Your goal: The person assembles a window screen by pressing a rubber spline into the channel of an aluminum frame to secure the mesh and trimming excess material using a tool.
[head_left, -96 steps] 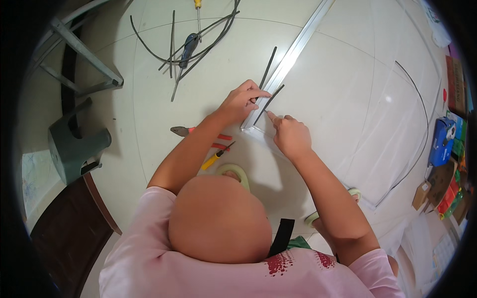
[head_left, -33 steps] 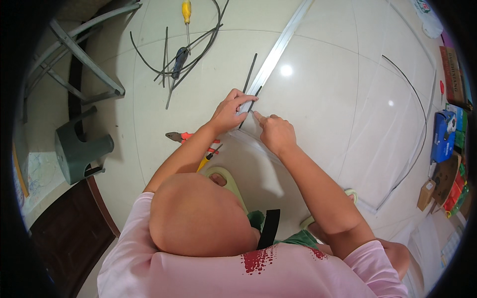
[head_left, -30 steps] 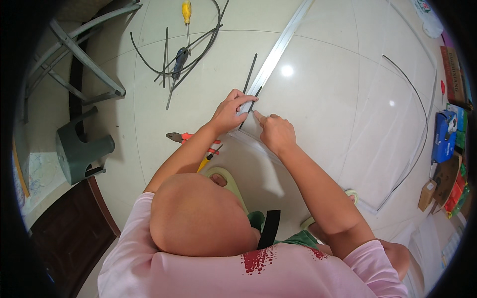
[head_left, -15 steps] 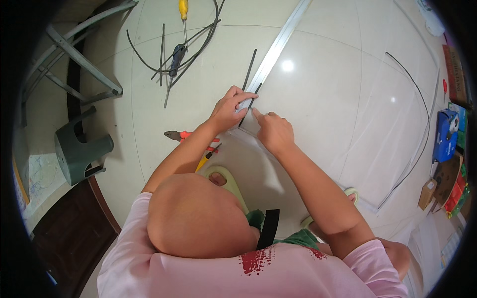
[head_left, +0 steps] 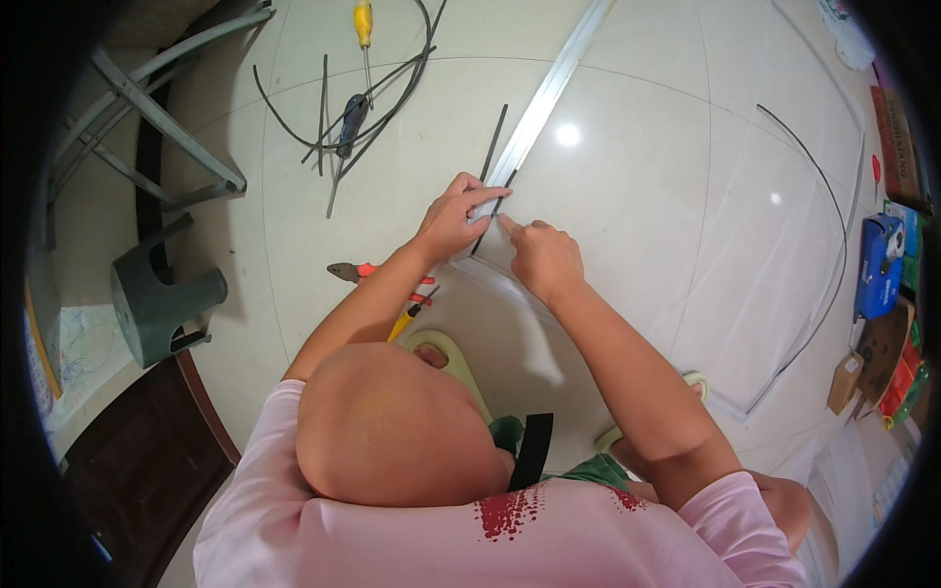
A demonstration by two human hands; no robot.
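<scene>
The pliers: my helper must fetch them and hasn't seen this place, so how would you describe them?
Find the long silver bar running from the picture's top edge down to the left hand, then follow that forearm back toward the body. The pliers lie on the floor, partly hidden by it. Red handles and dark jaws set them apart from the yellow-handled tool beside them.

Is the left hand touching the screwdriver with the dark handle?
Apart: the head view shows pale floor between the left hand and the dark-handled screwdriver.

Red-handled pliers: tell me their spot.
In the head view, the red-handled pliers lie on the floor, left of centre, partly hidden by the left forearm, near the yellow-handled tool.
</scene>
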